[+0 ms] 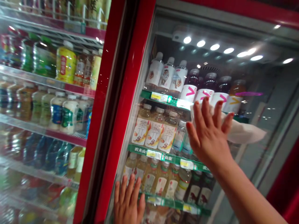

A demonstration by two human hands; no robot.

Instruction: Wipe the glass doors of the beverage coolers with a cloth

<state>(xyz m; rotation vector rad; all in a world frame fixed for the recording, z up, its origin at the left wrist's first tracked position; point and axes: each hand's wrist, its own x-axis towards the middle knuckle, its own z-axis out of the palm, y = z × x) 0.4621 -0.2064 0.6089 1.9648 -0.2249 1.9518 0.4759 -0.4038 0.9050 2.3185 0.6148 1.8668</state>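
White cloth (245, 132) lies bunched under the right hand (209, 140), pinned against the outside of a glass fridge door (263, 84), with one end poking out past the fingers and a longer end past the little-finger side. The right hand is spread flat over it, not gripping. The left hand (128, 200) is well apart and lower down, bare, its open fingers up against the same glass.

Behind the glass stand three shelves with green price strips (168, 158). On the top one are three white-labelled bottles (167, 74), three dark bottles with pink chevrons (205, 85) and one amber bottle (235, 96). Below, three tea bottles (154, 130) sit beside at least two clear bottles (182, 140). Juice bottles (161, 179) crowd the lowest shelf shown, too many to count.

A red door frame (123, 93) divides this door from a second glass door (44, 118), also packed with drinks. Round ceiling lights (215, 46) shine on the glass.
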